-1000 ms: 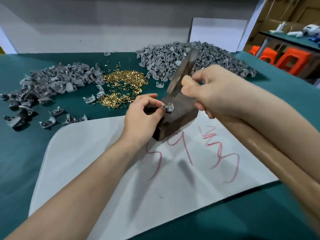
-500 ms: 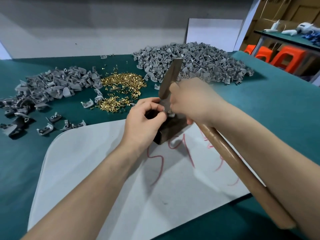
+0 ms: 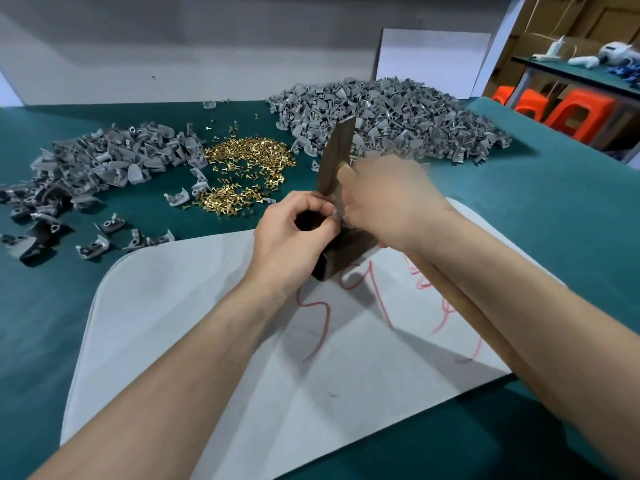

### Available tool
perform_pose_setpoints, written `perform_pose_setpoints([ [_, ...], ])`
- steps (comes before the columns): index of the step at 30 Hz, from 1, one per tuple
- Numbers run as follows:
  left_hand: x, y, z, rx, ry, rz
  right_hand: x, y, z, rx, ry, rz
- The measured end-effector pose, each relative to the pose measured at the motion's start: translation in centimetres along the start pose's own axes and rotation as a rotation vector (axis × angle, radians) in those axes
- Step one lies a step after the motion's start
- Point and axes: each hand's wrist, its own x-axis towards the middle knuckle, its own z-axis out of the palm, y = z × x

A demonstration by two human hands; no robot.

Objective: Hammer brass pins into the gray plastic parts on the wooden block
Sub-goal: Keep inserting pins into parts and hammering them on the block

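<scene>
Closest to me, the hammer handle [image 3: 450, 296] runs back under my right forearm, over the white sheet [image 3: 207, 323] with the red scribble on it. The butt end is out of sight.

My right hand [image 3: 391, 202] is clenched round the handle right up at the hammer head [image 3: 337, 157], which stands upright over the wooden block [image 3: 346, 251]. That head is the heavy bit, so choking up like this suits short taps.

My left hand [image 3: 291, 237] sits on the block with its fingers curled and pinched at the top edge. I reckon they're on the gray part, but both hands cover it and the right one is blurry. I can't tell if a pin is seated.

The part is light, hard plastic that'll probably skate or crack, so I'd pinch its outer edges, clear of the hole.

Further out on the green surface [image 3: 69, 306] are the brass pins [image 3: 249, 164], tiny, slick, rolly things, with piles of gray parts to the left [image 3: 104, 161] and at the back [image 3: 381, 116].
</scene>
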Motion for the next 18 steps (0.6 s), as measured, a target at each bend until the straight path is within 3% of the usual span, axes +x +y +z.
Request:
perform_pose_setpoints([
  [8, 0.3, -0.3, -0.3, 0.015, -0.012, 0.009, -0.1, -0.8, 0.3, -0.143, 0.011, -0.001],
  [18, 0.4, -0.6, -0.3, 0.004, -0.012, -0.006, 0.3, -1.4, -1.1, -0.117, -0.093, -0.039],
])
